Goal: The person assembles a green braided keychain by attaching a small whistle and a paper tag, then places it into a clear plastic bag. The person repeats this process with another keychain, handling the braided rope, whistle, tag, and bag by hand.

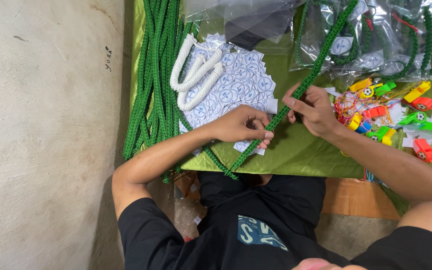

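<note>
**Head view: both hands on one green cord**

Left hand (241, 125) pinched the green braided cord (310, 80) at its lower stretch; right hand (312, 109) gripped it higher, toward 1 o'clock. Cord's top end ran out of frame. Round paper tags (246, 75) lay partly under a white cord (196, 75). Plastic whistles (401, 120) at 3 o'clock; print unreadable.

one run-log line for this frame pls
left hand: pinches green braided cord | right hand: grips same cord | nearby: round white stickers, colourful plastic whistles

Green cloth (296, 150) over table; pale concrete floor (46, 135) left.
</note>
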